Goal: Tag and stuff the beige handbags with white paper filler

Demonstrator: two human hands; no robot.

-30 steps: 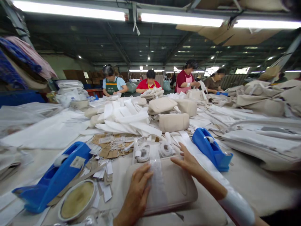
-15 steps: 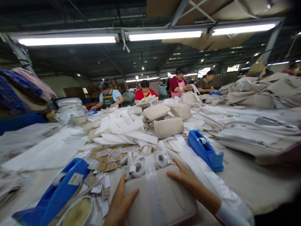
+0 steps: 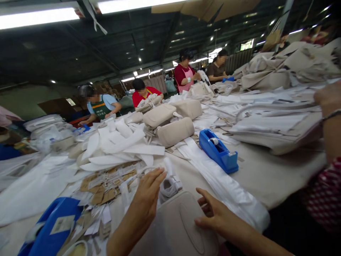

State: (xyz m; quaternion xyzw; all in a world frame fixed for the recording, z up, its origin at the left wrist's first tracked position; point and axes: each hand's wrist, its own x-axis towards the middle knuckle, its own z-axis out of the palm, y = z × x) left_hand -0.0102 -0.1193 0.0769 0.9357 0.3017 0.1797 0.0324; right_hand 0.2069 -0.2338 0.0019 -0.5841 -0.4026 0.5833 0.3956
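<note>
L hand (image 3: 147, 190) up, tilted, fingers spread, holds nothing, just over white strap roll (image 3: 169, 188). R hand (image 3: 213, 213) low, fingers spread, empty, right by beige padded bag (image 3: 173, 227) on table (image 3: 266, 177). Blue tape dispenser (image 3: 218, 151) farther off.

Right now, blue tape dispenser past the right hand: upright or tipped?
Upright: the blue tape dispenser sits on its base on the table, tape roll on top, untouched.

Tape dispenser (image 3: 217, 153): bright blue
Padded panel (image 3: 176, 227): plain beige
Fabric straps (image 3: 226, 188): white
Co-worker's apron (image 3: 188, 76): pink
Checked cloth (image 3: 326, 195): red and white
</note>
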